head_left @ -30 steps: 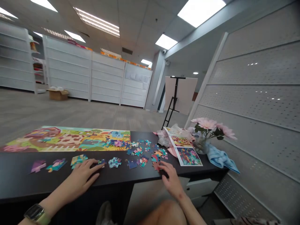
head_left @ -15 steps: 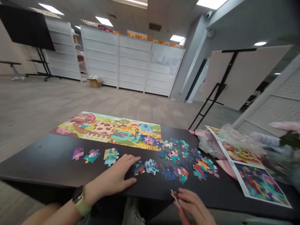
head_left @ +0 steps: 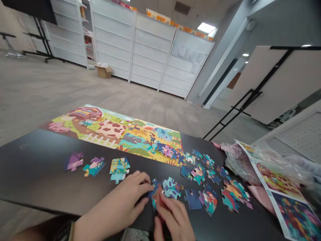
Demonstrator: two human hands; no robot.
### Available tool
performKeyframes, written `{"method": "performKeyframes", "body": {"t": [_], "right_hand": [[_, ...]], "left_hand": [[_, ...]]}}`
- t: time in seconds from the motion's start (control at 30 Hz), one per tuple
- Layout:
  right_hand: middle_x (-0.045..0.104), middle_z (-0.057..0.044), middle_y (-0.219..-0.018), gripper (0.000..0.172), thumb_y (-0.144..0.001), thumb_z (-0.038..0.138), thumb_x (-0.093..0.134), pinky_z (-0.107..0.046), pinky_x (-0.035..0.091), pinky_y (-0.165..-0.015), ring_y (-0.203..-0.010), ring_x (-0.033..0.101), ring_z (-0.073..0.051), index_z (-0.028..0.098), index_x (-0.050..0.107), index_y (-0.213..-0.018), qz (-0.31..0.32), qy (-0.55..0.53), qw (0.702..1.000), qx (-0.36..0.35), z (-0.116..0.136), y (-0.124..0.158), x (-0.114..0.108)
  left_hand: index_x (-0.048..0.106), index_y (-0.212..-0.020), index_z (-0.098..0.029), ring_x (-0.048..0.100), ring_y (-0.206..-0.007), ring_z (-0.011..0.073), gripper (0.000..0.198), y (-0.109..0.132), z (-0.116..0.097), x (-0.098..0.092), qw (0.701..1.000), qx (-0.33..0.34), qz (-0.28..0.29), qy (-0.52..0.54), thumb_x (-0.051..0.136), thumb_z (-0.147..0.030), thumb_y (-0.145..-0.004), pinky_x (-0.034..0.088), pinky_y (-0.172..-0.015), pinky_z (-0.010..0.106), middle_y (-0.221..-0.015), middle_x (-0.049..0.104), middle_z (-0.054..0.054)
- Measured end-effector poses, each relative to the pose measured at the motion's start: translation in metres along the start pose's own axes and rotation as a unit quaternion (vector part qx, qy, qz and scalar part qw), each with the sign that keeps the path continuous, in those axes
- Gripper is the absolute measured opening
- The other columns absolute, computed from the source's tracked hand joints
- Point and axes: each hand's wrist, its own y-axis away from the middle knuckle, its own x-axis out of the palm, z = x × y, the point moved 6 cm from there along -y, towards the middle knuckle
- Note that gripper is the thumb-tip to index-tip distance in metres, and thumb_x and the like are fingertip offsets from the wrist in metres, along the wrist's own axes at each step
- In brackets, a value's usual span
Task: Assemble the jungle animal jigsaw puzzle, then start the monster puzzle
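My right hand (head_left: pixel 174 217) pinches a brown-red puzzle piece (head_left: pixel 159 201), partly hidden by the fingers, against the near side of a dark blue and brown puzzle piece (head_left: pixel 155 186) on the black table. At that piece's left edge rests my left hand (head_left: pixel 131 195), fingers bent and thumb held apart, gripping nothing. Just right of them lies a light-blue spotted puzzle piece (head_left: pixel 171 187). Further right are a dark blue piece (head_left: pixel 193 199) and a piece with a red-haired figure (head_left: pixel 209 199). Left of my left hand sits a teal and yellow cluster (head_left: pixel 119 169).
Finished farm and safari puzzle panels (head_left: pixel 110 129) lie along the far side of the black table (head_left: pixel 50 177). Joined pieces (head_left: pixel 167 150) overlap their right end. Several loose pieces (head_left: pixel 199 173) spread to the right, near a printed picture sheet (head_left: pixel 270 190) and clear plastic wrap (head_left: pixel 240 164).
My right hand has moved left and up with its piece, to the dark blue and brown piece. My left hand's fingers have bent more. The head view has tilted down.
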Motion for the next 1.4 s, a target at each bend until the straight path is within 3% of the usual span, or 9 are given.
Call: {"method": "performKeyframes", "body": {"t": [0.1, 0.47, 0.67, 0.8, 1.0, 1.13, 1.23, 1.33, 1.4], "right_hand": [[0.075, -0.009, -0.115, 0.04, -0.081, 0.006, 0.058, -0.039, 0.065, -0.082, -0.099, 0.072, -0.026, 0.025, 0.071, -0.114, 0.028, -0.004, 1.0, 0.01, -0.004, 0.001, 0.0], [0.077, -0.008, -0.11, 0.04, -0.078, 0.003, 0.057, -0.03, 0.065, -0.084, -0.097, 0.071, -0.022, 0.021, 0.07, -0.111, 0.106, -0.041, 0.986, -0.126, -0.006, -0.033, -0.02], [0.075, -0.012, -0.111, 0.04, -0.077, 0.011, 0.062, -0.037, 0.064, -0.074, -0.091, 0.07, -0.026, 0.023, 0.071, -0.114, 0.085, 0.008, 0.989, -0.124, -0.013, -0.009, -0.009], [0.073, -0.012, -0.118, 0.05, -0.077, 0.011, 0.064, -0.035, 0.064, -0.077, -0.094, 0.069, -0.026, 0.022, 0.069, -0.125, 0.152, 0.015, 0.98, -0.128, -0.013, 0.0, 0.006], [0.071, -0.012, -0.123, 0.057, -0.085, 0.014, 0.059, -0.038, 0.063, -0.083, -0.1, 0.069, -0.028, 0.026, 0.059, -0.141, 0.09, -0.049, 0.992, -0.07, 0.001, -0.008, 0.009], [0.07, -0.009, -0.119, 0.041, -0.09, 0.01, 0.049, -0.042, 0.06, -0.086, -0.106, 0.068, -0.028, 0.03, 0.068, -0.121, 0.002, -0.017, 0.997, 0.075, -0.032, -0.019, -0.033], [0.071, -0.009, -0.112, 0.029, -0.092, 0.017, 0.049, -0.048, 0.058, -0.085, -0.105, 0.066, -0.031, 0.03, 0.068, -0.11, -0.034, 0.018, 0.991, 0.126, -0.058, -0.026, -0.064], [0.07, -0.009, -0.119, 0.026, -0.091, 0.024, 0.057, -0.052, 0.055, -0.093, -0.115, 0.062, -0.033, 0.029, 0.067, -0.115, 0.005, 0.021, 0.993, 0.119, -0.063, -0.03, -0.062], [0.068, -0.009, -0.129, 0.039, -0.087, 0.03, 0.067, -0.055, 0.052, -0.1, -0.124, 0.057, -0.035, 0.027, 0.064, -0.125, 0.054, 0.025, 0.992, 0.11, -0.057, -0.031, -0.047]], "left_hand": [[0.068, -0.112, -0.027, 0.056, -0.106, 0.0246, 0.032, -0.002, 0.002, 0.001, 1.0, 0.001, -0.006, -0.007, 0.056, -0.007, -0.09, 0.048, -0.095, 0.04, -0.115, 0.062, 0.004], [0.07, -0.104, -0.024, 0.059, -0.106, 0.0245, 0.026, -0.01, 0.003, 0.0, 1.0, 0.004, -0.015, -0.004, 0.061, -0.006, -0.088, 0.048, -0.094, 0.039, -0.114, 0.068, 0.003], [0.07, -0.104, -0.023, 0.06, -0.104, 0.0231, 0.027, -0.013, 0.004, -0.001, 1.0, 0.011, -0.022, 0.016, 0.059, -0.005, -0.087, 0.05, -0.092, 0.037, -0.113, 0.067, 0.003], [0.071, -0.107, -0.023, 0.06, -0.106, 0.0235, 0.029, -0.016, 0.005, 0.001, 0.999, 0.026, -0.026, 0.006, 0.053, -0.006, -0.092, 0.051, -0.094, 0.038, -0.115, 0.068, 0.005], [0.072, -0.108, -0.022, 0.06, -0.113, 0.023, 0.037, -0.017, 0.012, -0.003, 0.998, 0.026, -0.051, 0.001, 0.042, -0.004, -0.093, 0.053, -0.1, 0.039, -0.122, 0.066, 0.007], [0.068, -0.119, -0.022, 0.057, -0.122, 0.0249, 0.041, -0.009, 0.009, -0.009, 0.998, 0.025, -0.048, -0.026, 0.043, -0.006, -0.092, 0.05, -0.105, 0.042, -0.131, 0.062, 0.008], [0.064, -0.123, -0.026, 0.053, -0.127, 0.0276, 0.041, -0.001, 0.006, -0.012, 0.998, 0.021, -0.035, -0.05, 0.049, -0.01, -0.089, 0.047, -0.109, 0.047, -0.138, 0.059, 0.008], [0.058, -0.13, -0.027, 0.048, -0.134, 0.0333, 0.051, 0.004, 0.005, -0.011, 0.998, 0.012, -0.024, -0.061, 0.068, -0.023, -0.08, 0.04, -0.114, 0.055, -0.147, 0.054, 0.008], [0.051, -0.14, -0.029, 0.046, -0.136, 0.0366, 0.071, 0.004, 0.005, -0.007, 0.997, 0.012, -0.014, -0.07, 0.077, -0.029, -0.073, 0.038, -0.114, 0.058, -0.151, 0.051, 0.009]]}}
